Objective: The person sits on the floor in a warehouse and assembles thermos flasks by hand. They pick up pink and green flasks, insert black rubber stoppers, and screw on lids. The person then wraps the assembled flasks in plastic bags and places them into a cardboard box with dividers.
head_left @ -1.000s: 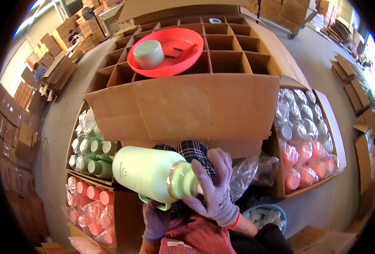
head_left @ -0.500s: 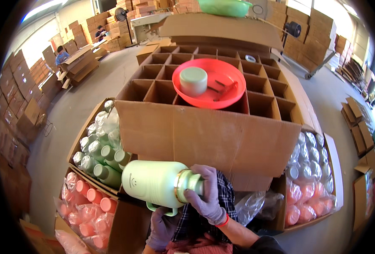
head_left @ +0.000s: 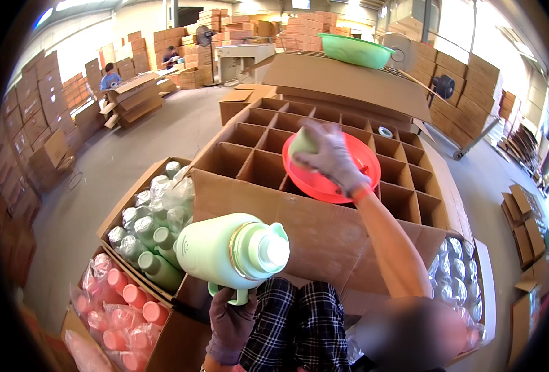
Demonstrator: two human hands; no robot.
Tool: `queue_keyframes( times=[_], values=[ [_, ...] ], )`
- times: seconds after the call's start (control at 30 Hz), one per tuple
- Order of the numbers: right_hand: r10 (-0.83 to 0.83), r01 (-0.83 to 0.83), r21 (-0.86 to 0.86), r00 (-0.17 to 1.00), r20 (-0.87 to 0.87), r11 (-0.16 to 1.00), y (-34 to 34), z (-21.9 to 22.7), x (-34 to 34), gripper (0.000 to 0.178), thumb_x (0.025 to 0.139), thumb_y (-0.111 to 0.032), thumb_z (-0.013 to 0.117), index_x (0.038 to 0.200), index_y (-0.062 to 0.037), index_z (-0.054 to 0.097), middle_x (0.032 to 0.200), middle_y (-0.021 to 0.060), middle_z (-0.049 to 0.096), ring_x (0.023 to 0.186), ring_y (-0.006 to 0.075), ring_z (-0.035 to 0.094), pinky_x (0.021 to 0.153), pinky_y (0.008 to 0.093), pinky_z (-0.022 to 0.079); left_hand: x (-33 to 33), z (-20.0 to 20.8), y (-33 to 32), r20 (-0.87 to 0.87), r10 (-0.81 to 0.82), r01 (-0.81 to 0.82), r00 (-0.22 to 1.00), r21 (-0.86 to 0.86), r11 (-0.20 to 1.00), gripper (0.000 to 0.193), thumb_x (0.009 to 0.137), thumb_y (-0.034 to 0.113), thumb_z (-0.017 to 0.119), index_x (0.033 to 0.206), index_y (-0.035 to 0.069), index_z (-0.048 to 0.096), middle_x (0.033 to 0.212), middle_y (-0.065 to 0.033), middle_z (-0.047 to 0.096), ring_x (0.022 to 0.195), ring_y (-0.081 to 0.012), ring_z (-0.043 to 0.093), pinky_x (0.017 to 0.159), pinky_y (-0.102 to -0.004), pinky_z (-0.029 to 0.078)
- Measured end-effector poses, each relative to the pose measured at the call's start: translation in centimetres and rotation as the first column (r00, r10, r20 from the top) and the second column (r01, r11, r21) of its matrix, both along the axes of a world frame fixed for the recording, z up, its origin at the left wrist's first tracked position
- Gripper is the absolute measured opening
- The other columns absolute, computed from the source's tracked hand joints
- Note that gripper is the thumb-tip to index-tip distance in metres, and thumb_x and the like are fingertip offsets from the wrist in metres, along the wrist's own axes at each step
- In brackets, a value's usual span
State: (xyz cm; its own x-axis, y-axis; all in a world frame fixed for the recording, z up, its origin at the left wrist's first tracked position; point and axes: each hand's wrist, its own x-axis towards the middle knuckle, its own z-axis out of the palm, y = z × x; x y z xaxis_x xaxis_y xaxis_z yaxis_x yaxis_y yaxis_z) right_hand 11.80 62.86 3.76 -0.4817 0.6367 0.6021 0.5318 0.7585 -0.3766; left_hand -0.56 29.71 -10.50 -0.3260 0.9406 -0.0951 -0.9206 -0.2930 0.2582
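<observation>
My gloved left hand grips the handle of a large light green vacuum jug. The jug lies tilted on its side in the air, its pale pouring stopper exposed and facing right toward me. My gloved right hand is wrapped round a light green cup-shaped lid over a red plastic basin. The basin rests on a large carton's cardboard dividers. Small dark and red pieces in the basin are partly hidden by my right hand.
Open cartons of bagged green bottles and pink bottles stand at my left; bagged silver and pink bottles are at my right. A green basin sits beyond the divided carton. Two people work far left among stacked boxes.
My right hand has left the jug's neck and reached forward to the green lid in the red basin. My left hand still holds the jug, whose top now faces me more. The view has shifted.
</observation>
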Motion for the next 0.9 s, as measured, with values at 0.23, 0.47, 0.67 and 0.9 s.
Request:
queue_keyframes(
  times=[0.23, 0.47, 0.67, 0.9],
  values=[
    [0.581, -0.54, 0.249, 0.802, -0.14, 0.804, -18.4, -3.8, 3.3, 0.078, 0.07, -0.04, 0.086, 0.133, -0.0072, 0.054, 0.131, 0.0241, 0.045, 0.113, 0.0394, 0.049, 0.096, 0.0468, 0.045, 0.2, -0.1, -0.5, -0.093, -0.074, 0.068, 0.993, -0.059, 0.996, 0.03, 0.098, 0.014, 0.051, 0.124, 0.0, 0.053, 0.116, -0.0143, 0.065, 0.103, -0.0281, 0.066, 0.083, -0.0351, 0.06],
    [0.045, -0.789, -0.514, 0.559, -0.828, 0.336, -20.3, -10.7, 4.9, 0.084, 0.09, -0.044, 0.069, 0.152, -0.0146, 0.021, 0.141, 0.0127, 0.043, 0.128, 0.0281, 0.044, 0.108, 0.0439, 0.039, -1.4, -6.4, -1.8, -0.901, 0.092, -0.532, -0.424, 0.33, 0.779, 0.042, 0.086, -0.002, 0.058, 0.128, 0.004, 0.061, 0.119, -0.0135, 0.061, 0.107, -0.0357, 0.059, 0.092, -0.0473, 0.047],
    [-0.102, -0.736, -0.676, 0.671, -0.734, 0.022, -18.9, -10.3, 4.7, 0.063, 0.1, -0.055, 0.043, 0.142, -0.0082, 0.042, 0.141, 0.0141, 0.046, 0.124, 0.0287, 0.05, 0.101, 0.0434, 0.045, -1.4, -6.3, -3.3, -0.5, -0.197, -0.45, -0.843, 0.456, 0.768, 0.024, 0.09, 0.0, 0.057, 0.113, 0.002, 0.065, 0.115, -0.0146, 0.064, 0.115, -0.0317, 0.056, 0.1, -0.0464, 0.04],
    [0.512, -0.3, 0.449, 0.71, -0.484, 0.842, -21.3, -11.9, 4.4, 0.08, 0.083, -0.06, 0.07, 0.144, -0.0291, 0.028, 0.14, 0.0241, 0.037, 0.12, 0.0391, 0.048, 0.094, 0.0528, 0.047, 0.1, 2.8, -2.3, -0.578, -0.042, -0.1, 0.815, -0.213, 0.972, 0.045, 0.092, 0.003, 0.061, 0.135, 0.008, 0.046, 0.124, -0.0069, 0.059, 0.11, -0.0241, 0.061, 0.087, -0.0399, 0.056]
  ],
)
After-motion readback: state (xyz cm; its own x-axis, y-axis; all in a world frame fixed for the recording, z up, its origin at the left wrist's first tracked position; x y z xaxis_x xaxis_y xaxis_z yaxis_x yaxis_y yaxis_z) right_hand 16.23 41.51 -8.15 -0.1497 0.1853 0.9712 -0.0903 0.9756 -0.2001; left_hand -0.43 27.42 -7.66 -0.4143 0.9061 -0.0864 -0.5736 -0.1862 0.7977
